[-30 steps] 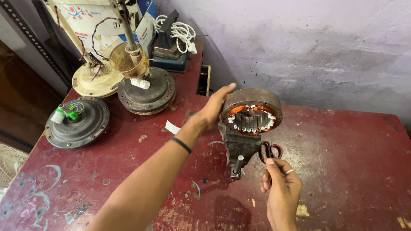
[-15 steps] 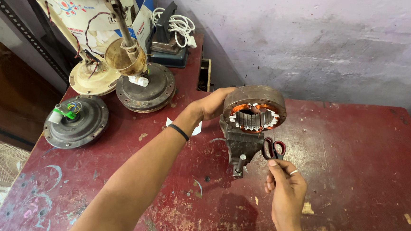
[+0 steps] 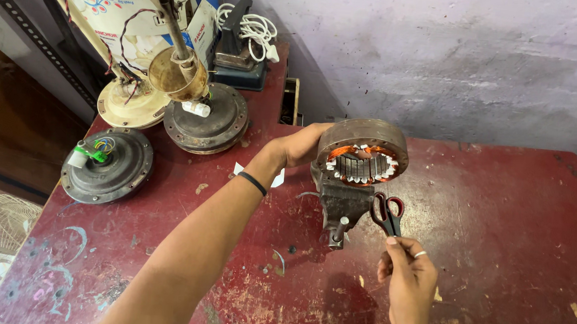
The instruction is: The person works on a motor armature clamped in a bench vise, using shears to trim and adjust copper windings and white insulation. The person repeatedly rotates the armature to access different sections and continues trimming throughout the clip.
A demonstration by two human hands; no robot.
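Black wristband point(image 3: 252, 182), finger ring point(image 3: 419, 255)

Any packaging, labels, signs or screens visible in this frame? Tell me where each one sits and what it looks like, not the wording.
Cardboard box: far left corner of the red table, behind the fan motors; white and tan with a small red-blue emblem and dark print.
Second box: just right of it, mostly hidden; blue and white.
Paper slip: small, white, on the table under the left forearm; whether it is printed cannot be told.
No signs or screens show.
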